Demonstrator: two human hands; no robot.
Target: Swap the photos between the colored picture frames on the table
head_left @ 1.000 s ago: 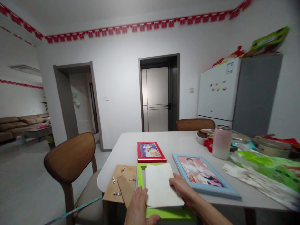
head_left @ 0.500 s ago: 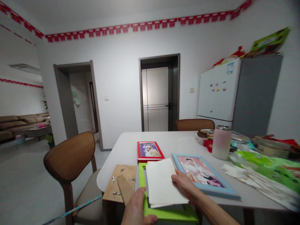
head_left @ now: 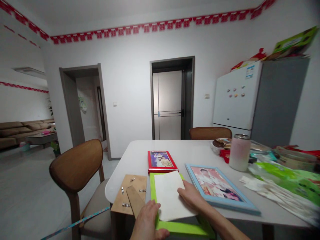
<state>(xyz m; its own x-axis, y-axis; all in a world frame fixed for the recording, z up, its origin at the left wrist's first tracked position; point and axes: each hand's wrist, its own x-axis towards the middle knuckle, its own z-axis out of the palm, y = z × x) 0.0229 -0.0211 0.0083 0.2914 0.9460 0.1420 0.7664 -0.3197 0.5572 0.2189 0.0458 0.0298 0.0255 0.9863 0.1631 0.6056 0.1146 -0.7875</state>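
Observation:
A lime-green photo frame (head_left: 185, 228) lies at the table's near edge, with a white sheet of paper or card (head_left: 170, 196) over its opening. My left hand (head_left: 147, 220) grips the frame's near left corner, fingers along the left side and thumb at the near side. At the sheet's right edge, my right hand (head_left: 191, 196) is closed on it, thumb on top; its other fingers are mostly hidden. Left of the frame lies a wooden backing board (head_left: 136, 183) with metal clips and a stand leg. To the right is a light-blue framed photo (head_left: 250, 208); behind, a red framed photo (head_left: 162, 160).
A pink-and-white bottle (head_left: 239, 153) stands on the white table (head_left: 135, 150). White gloves (head_left: 270, 195) and a green plastic bag (head_left: 287, 180) lie at the right. One chair (head_left: 77, 166) is at the left, another (head_left: 210, 132) behind the table.
My right hand has shifted the white sheet left over the green frame, so it covers the opening more squarely. My left hand stays at the frame's corner. The view has turned slightly left.

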